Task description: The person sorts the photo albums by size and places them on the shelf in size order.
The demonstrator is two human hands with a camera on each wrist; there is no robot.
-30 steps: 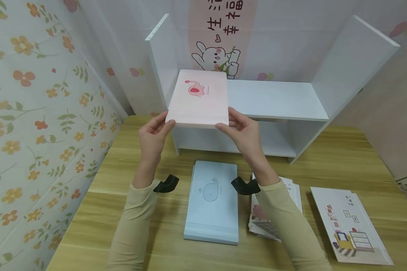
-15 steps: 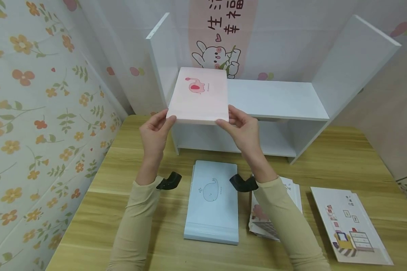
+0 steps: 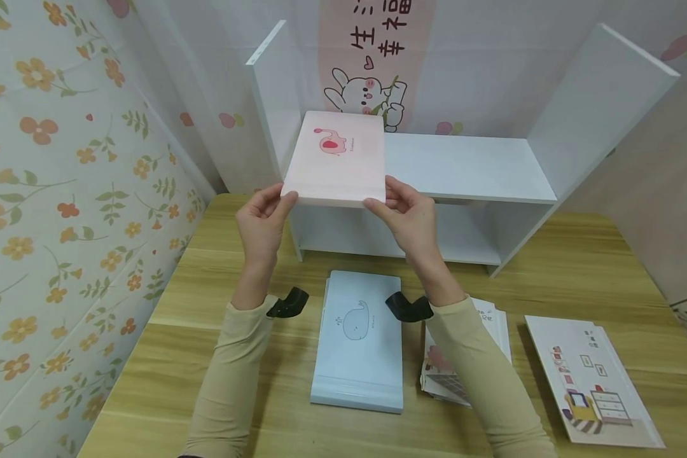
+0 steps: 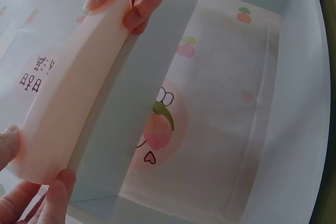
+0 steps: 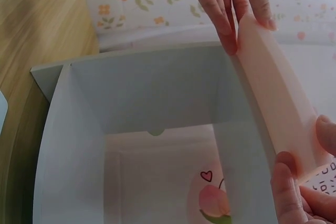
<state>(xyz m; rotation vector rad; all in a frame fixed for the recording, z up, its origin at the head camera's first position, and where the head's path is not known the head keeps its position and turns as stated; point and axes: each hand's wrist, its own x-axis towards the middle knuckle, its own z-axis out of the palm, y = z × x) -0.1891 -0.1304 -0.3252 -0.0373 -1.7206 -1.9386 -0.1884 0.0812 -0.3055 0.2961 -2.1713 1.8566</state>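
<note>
Both hands hold a pink book (image 3: 338, 159) with a red elephant on its cover, lying flat at the left end of the white shelf's upper board (image 3: 464, 166). My left hand (image 3: 261, 222) pinches its near left corner, thumb on top and fingers at the side. My right hand (image 3: 408, 221) grips the near right corner the same way. In the left wrist view, the pink book's thick edge (image 4: 79, 93) runs between the two hands. The right wrist view shows that pink edge (image 5: 278, 93) right along the rim of the upper board.
Below the shelf, a pale blue book (image 3: 357, 343) with a whale drawing lies on the wooden table (image 3: 172, 356). A stack of printed books (image 3: 495, 324) is partly under the right forearm; another printed book pile (image 3: 595, 381) lies farther right. Tall white side panels (image 3: 601, 114) flank the shelf.
The pink book has slid slightly farther back over the upper board, with both hands moving along with it. Their grip looks the same.
</note>
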